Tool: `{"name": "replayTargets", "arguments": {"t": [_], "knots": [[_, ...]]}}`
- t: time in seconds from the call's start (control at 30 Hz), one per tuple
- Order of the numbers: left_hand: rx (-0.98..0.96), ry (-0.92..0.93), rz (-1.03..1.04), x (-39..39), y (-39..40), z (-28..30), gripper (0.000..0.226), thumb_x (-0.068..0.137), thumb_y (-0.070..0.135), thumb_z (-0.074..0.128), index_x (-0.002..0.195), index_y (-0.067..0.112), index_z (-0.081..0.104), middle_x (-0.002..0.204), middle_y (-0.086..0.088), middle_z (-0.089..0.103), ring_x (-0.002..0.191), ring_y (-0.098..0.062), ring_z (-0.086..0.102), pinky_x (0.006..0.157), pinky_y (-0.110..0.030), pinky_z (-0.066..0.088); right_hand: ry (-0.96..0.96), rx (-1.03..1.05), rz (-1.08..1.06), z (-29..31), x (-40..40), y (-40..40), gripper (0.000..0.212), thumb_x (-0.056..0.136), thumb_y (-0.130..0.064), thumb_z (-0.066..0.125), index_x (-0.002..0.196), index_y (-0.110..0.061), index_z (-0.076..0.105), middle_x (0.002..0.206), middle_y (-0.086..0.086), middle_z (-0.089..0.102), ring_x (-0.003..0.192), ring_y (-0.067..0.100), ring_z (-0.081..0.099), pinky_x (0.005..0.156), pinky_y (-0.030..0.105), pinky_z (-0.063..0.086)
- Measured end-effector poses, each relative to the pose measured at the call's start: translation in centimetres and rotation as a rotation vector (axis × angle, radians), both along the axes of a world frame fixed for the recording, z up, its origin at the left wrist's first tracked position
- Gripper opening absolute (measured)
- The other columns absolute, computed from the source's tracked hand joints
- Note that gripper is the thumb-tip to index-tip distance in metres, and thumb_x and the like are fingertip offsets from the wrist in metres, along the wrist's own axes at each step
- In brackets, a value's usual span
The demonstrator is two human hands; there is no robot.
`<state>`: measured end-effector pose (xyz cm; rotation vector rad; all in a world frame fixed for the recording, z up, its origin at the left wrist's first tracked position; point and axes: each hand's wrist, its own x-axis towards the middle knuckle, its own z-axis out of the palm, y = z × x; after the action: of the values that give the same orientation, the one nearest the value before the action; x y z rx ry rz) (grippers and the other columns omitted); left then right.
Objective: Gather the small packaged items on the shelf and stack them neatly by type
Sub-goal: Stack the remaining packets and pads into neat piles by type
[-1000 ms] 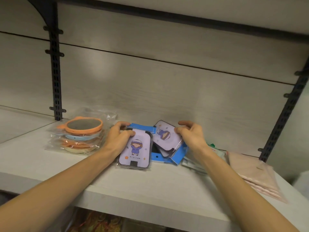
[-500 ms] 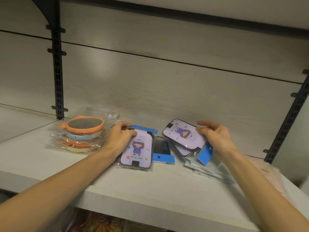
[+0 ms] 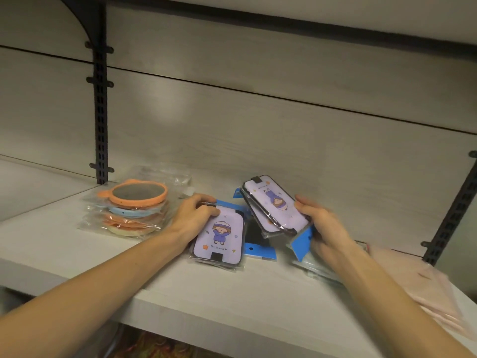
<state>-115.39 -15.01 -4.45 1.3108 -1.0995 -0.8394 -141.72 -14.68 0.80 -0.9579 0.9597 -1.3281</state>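
Note:
A lilac cartoon-print pack (image 3: 219, 235) lies flat on the pale shelf (image 3: 180, 285), on top of similar packs. My left hand (image 3: 192, 215) rests on its far left corner, fingers pressing it down. My right hand (image 3: 322, 226) grips a small bundle of the same lilac packs (image 3: 275, 205), tilted up off the shelf, with a blue header card (image 3: 300, 241) hanging below. Another blue-carded pack (image 3: 259, 248) lies between the two piles.
A stack of bagged round mirrors (image 3: 136, 208), orange one on top, stands left of my left hand. Pink bagged items (image 3: 423, 288) lie at the right end. Clear bags lie under my right wrist. Black shelf uprights (image 3: 101, 112) rise at the back.
My right hand has turned the bundle so its print is upside down and lifted it steeper. My left hand has stayed on the flat pack.

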Motion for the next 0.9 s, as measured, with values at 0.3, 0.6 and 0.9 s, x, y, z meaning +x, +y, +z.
{"name": "replayTargets", "arguments": {"t": [0.3,0.6,0.9], "knots": [[0.045,0.088,0.048,0.0,-0.7,0.3,0.016,0.088,0.023,0.066,0.089,0.023,0.082,0.100,0.004,0.077,0.098,-0.019,0.072,0.093,-0.039,0.057,0.417,-0.188,-0.014,-1.8,2.4,2.1,0.014,0.091,-0.009,0.070,0.101,-0.018,0.073,0.095,0.017,0.075,0.080,0.020,0.066,0.077,0.035,0.055],[0.003,0.049,0.017,0.0,-0.1,-0.1,0.019,0.089,0.023,0.075,0.104,0.013,0.074,0.104,-0.006,0.074,0.094,-0.018,0.069,0.081,-0.029,0.055,0.675,-0.244,0.208,-0.9,2.3,3.0,0.018,0.089,-0.010,0.073,0.107,-0.014,0.072,0.087,0.008,0.079,0.073,0.010,0.071,0.064,0.015,0.053],[-0.020,0.014,-0.010,0.1,0.0,-0.2,0.019,0.092,0.019,0.072,0.111,0.014,0.072,0.112,-0.015,0.071,0.106,-0.030,0.069,0.097,-0.043,0.056,1.070,-0.365,0.252,2.6,2.0,-0.3,0.038,0.079,-0.016,0.085,0.113,-0.017,0.069,0.104,0.009,0.074,0.076,0.010,0.063,0.070,0.014,0.050]]}}
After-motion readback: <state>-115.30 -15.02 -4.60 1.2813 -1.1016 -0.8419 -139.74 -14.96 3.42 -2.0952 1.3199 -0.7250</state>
